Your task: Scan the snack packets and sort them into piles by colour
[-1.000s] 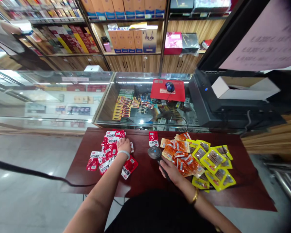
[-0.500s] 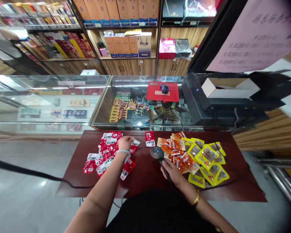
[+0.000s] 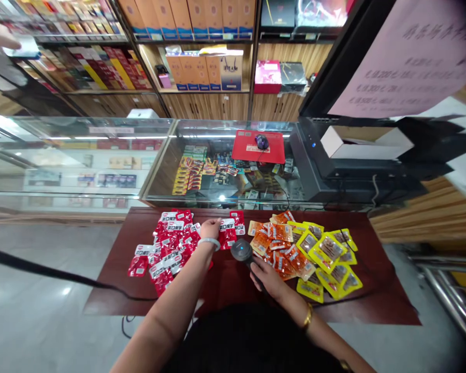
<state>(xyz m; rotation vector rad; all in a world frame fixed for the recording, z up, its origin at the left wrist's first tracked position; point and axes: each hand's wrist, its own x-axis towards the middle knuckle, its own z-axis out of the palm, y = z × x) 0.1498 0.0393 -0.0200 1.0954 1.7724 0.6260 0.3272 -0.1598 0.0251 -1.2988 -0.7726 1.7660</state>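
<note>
My left hand (image 3: pixel 210 229) pinches the corner of a red-and-white snack packet (image 3: pixel 228 235) over the middle of the dark red table. Behind it lies another red packet (image 3: pixel 238 218), partly overlapped. Left of that hand spreads a pile of the same red-and-white packets (image 3: pixel 171 235), and my forearm covers some of them. Wrapped around the handle of a black barcode scanner (image 3: pixel 241 250) is my right hand (image 3: pixel 266 277); the scanner's head is just below the held packet. Orange packets (image 3: pixel 281 230) and yellow packets (image 3: pixel 328 251) are heaped to the right.
A glass display counter (image 3: pixel 217 202) runs behind the table (image 3: pixel 233 295), with a red mat (image 3: pixel 238 147) and computer mouse (image 3: pixel 261 141) on top. At right stand a dark till machine (image 3: pixel 314 171) and an open white box (image 3: pixel 365 147). A person (image 3: pixel 8 67) is far left.
My left hand has moved right from the pile, bringing a red packet beside the single one. My right hand has shifted the scanner slightly left.
</note>
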